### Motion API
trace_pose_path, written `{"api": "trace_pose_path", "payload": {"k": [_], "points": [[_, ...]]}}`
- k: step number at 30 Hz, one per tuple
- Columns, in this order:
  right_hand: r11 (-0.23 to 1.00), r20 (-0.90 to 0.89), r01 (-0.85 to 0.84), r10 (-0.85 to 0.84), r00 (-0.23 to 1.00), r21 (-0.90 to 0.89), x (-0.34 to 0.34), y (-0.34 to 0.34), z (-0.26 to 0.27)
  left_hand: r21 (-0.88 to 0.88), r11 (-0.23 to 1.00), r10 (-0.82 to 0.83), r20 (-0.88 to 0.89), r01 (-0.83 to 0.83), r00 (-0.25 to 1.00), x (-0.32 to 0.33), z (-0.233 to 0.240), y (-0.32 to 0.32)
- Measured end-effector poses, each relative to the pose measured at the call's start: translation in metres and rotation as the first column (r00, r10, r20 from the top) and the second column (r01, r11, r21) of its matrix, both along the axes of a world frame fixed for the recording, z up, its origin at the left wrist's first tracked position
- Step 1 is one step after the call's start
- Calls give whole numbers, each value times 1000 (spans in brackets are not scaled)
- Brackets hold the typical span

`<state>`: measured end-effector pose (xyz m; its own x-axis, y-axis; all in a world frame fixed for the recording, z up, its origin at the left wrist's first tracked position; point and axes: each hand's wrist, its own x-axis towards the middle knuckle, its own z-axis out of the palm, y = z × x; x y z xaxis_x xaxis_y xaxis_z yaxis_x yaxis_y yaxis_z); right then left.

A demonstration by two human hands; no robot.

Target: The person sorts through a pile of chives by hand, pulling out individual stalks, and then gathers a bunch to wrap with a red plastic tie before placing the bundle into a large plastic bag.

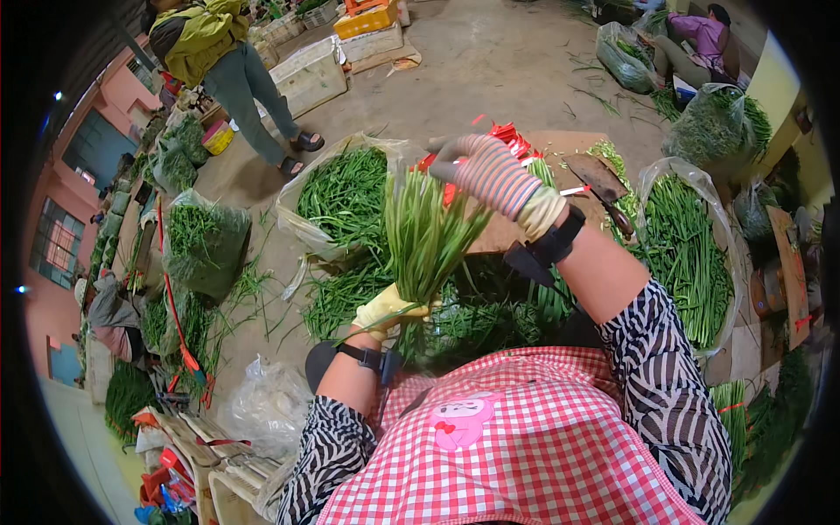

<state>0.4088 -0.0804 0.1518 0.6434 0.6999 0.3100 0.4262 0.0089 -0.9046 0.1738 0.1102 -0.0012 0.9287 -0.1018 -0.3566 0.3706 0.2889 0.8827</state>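
Note:
My left hand point(387, 312), in a pale yellow glove, grips a bunch of long green leafy stalks point(423, 243) low down, with the stalks upright. My right hand point(482, 170), in a striped glove with dark fingertips, is at the upper end of the bunch, fingers curled; whether it touches the stalks cannot be told. Behind it lie red ties or strips point(510, 136) on a brown board point(574, 143). A cleaver point(598, 177) with a dark handle rests on that board, beside chopped pale green stem ends point(610, 157).
An open plastic bag of greens point(344, 197) stands left of the board, another bag of long stalks point(686, 262) right. A person point(243, 85) stands at upper left; another person point(705, 42) sits at upper right. Crumpled clear plastic point(266, 400) lies at lower left.

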Motion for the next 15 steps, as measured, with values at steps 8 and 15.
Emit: {"api": "trace_pose_path", "payload": {"k": [8,15], "points": [[952,280,145,-67,958,-268,-1,-20,48,48,999,17,32,-18,999,1,-8,11],[985,359,165,-138,923,-45,-3,-4,10,78,996,36,50,-40,998,2,-5,6]]}}
